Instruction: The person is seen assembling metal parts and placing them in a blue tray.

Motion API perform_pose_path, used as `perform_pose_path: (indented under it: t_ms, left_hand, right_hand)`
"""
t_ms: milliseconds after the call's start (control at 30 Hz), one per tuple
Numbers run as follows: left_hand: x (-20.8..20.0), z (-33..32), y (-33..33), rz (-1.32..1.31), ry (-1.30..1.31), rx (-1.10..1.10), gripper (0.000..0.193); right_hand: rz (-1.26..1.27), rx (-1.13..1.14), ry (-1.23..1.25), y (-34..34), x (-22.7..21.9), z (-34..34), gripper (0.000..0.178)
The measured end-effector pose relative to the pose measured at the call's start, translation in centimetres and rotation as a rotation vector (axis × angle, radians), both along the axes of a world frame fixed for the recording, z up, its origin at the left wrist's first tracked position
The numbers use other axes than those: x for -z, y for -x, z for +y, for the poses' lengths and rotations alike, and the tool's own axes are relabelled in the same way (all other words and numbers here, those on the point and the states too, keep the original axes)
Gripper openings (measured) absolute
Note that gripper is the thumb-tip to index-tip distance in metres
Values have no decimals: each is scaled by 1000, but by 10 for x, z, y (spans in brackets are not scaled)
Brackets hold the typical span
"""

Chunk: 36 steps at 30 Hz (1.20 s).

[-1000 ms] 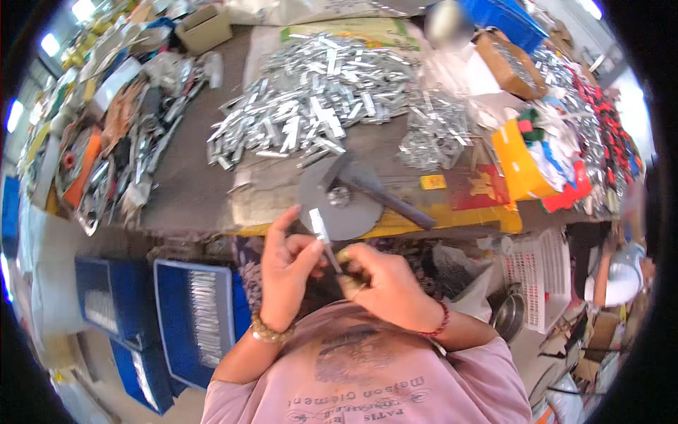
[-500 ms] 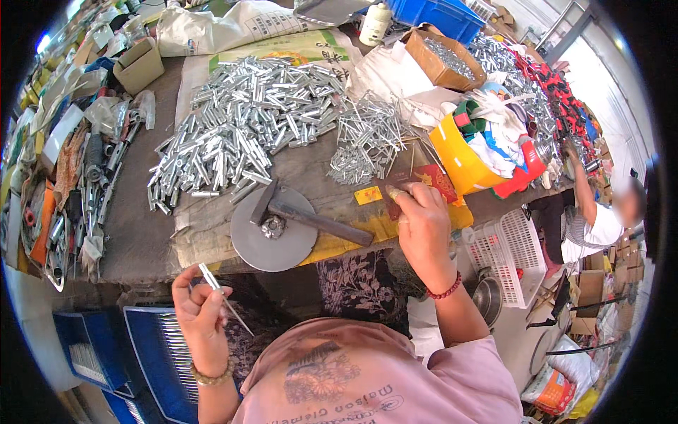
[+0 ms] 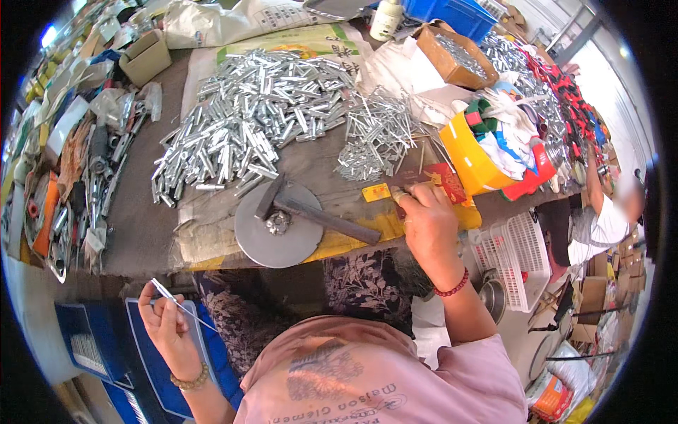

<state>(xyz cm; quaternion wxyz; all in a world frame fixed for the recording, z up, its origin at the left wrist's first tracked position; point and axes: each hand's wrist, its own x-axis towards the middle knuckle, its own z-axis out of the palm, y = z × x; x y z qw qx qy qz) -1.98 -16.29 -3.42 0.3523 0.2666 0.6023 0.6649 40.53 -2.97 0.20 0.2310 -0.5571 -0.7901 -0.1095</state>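
Over the blue trays at the left, my left hand [image 3: 171, 336] pinches a silver metal tube with a thin rod [image 3: 164, 290] sticking out toward my lap. My right hand [image 3: 429, 225] rests at the table's front edge, fingers curled downward; whatever they may hold is hidden. Beside its fingertips lie a small yellow card [image 3: 376, 192] and a red packet [image 3: 446, 180]. A hammer [image 3: 328, 222] lies across a round grey metal plate [image 3: 272, 244], its head next to a small metal piece [image 3: 278, 223]. Behind it spreads a heap of silver tubes [image 3: 254, 113], with a pile of thin pins [image 3: 378, 131] to its right.
A yellow bin [image 3: 470, 159] of gloves stands right of the pins, below a cardboard box [image 3: 452, 56] of small parts. Tools crowd the left side [image 3: 99, 152]. Blue trays [image 3: 152, 353] sit low at left. A white basket [image 3: 510, 261] and another person [image 3: 600, 219] are at right.
My left hand has moved left and outward over the blue tray with the tube and rod. My right hand has stayed near the card. The whole view has shifted slightly.
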Motion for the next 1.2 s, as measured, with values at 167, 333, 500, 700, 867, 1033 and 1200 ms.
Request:
perform_pose_path:
  t_ms: [167,333,500,700,867,1033,1200]
  left_hand:
    - [19,-46,53,64,75,-129,53]
    - [65,-111,86,97,368,-433,50]
    - [147,-159,119,-5,525,-493,55]
    - [218,-236,116,-162,737,-741,55]
    - [238,-261,130,-119,758,-838,47]
    - [276,-306,162,174,962,-931,52]
    - [240,-281,161,17,1000,-840,53]
  right_hand:
    - [64,-8,80,6,-5,9,29]
    - [-250,-42,13,13,4,11,25]
    - [-189,31,62,-51,28,16,43]
    - [-184,-74,2,-69,48,35,34]
    - [-188,-47,-15,-71,54,43,33]
    - [-141,-55,65,-65,42,41,34]
    - [-282,-14,107,-68,30,31,37]
